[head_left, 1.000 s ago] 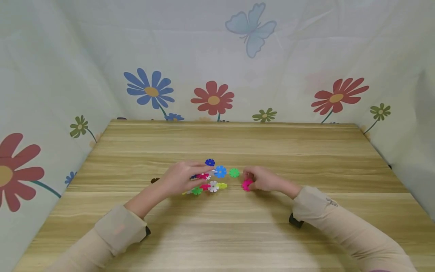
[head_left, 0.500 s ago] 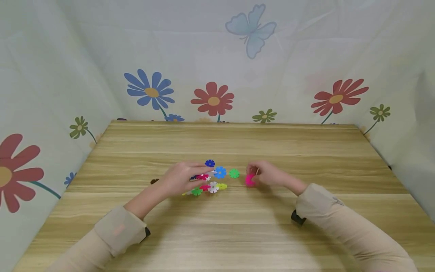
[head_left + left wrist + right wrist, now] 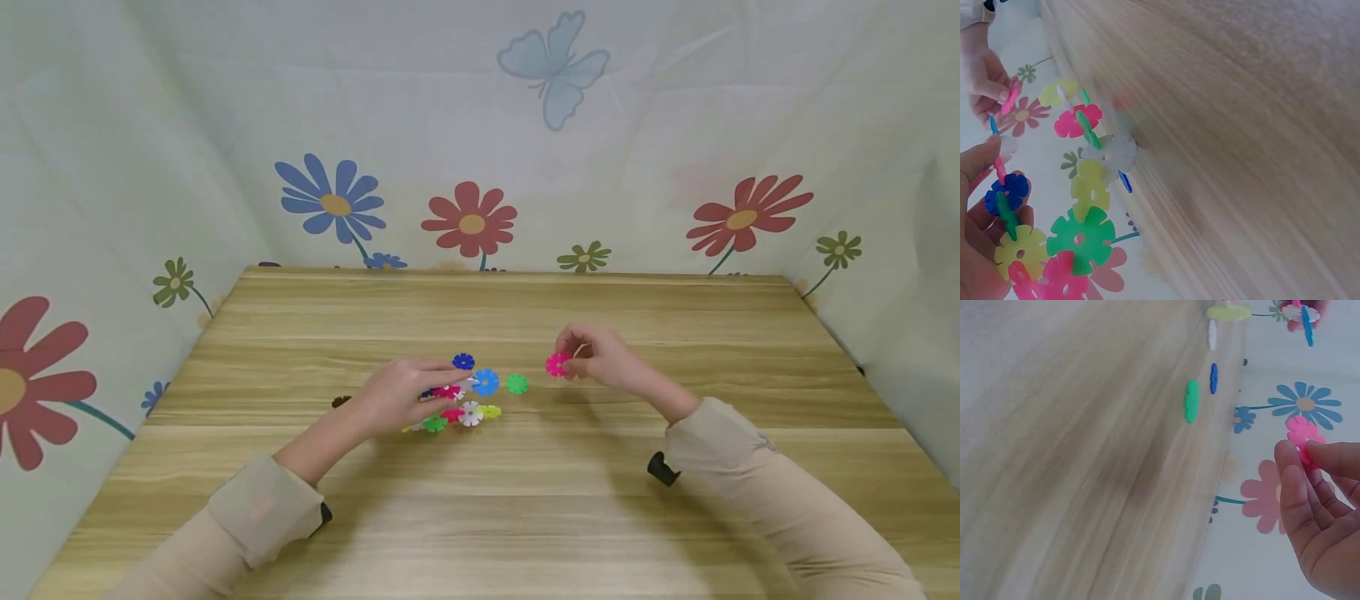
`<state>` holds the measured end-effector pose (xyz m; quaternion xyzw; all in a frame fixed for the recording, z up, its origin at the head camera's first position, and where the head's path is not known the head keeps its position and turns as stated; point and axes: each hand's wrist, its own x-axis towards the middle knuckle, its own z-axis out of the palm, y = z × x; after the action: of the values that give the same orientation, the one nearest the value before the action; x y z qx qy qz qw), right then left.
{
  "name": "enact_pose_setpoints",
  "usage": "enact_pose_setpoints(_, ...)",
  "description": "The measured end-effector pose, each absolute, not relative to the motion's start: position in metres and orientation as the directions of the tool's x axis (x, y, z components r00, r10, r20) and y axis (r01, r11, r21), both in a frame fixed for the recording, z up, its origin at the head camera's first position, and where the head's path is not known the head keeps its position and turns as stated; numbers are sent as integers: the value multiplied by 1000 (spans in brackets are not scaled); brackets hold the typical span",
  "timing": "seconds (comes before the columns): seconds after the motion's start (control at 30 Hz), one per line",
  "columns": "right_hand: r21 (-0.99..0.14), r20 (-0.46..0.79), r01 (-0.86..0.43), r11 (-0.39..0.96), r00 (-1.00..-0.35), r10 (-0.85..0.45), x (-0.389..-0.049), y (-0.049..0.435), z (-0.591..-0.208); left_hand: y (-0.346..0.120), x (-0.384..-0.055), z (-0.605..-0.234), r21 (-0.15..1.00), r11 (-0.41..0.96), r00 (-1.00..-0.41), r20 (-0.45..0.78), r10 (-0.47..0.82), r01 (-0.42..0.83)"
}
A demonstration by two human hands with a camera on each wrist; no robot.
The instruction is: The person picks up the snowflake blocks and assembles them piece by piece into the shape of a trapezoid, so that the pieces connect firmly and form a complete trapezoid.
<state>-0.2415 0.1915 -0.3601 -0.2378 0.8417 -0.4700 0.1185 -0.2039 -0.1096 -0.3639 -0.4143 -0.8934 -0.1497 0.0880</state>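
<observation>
My left hand [image 3: 393, 396] pinches a chain of slotted, flower-shaped plastic discs. In the left wrist view the chain curves away from the fingers, with a green disc [image 3: 1079, 240], a yellow disc [image 3: 1020, 253] and a dark blue disc [image 3: 1007, 194] among its links. A light blue disc [image 3: 485, 382] stands at the chain's end by the fingertips. Off to the right, my right hand [image 3: 600, 358] pinches a single pink disc [image 3: 557, 365] between thumb and fingers, raised above the table. The right wrist view shows this pink disc [image 3: 1302, 432] with its petals pointing out past the fingertips.
A loose green disc [image 3: 517, 384] lies on the wooden table [image 3: 480, 517] between the hands. Behind the chain is a dark blue disc [image 3: 463, 362]. A dark brown piece [image 3: 341, 402] shows beside the left wrist. Flower-printed cloth [image 3: 630, 167] hangs along the table's back and sides.
The right hand has lifted the pink disc, moving it back and slightly right, and turned it face-on to the head camera. The left hand and its chain have hardly moved.
</observation>
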Motion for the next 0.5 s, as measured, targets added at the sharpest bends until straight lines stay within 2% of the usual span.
enact_pose_setpoints(0.27, -880, 57, -253, 402, -897, -438, -239, 190, -352, -109, -204, -364, 194, 601, -631, 294, 718, 775)
enact_pose_setpoints(0.5, -938, 61, -199, 283, -900, -432, -234, 182, -351, -109, -205, -366, 209, 599, -633, 299, 714, 773)
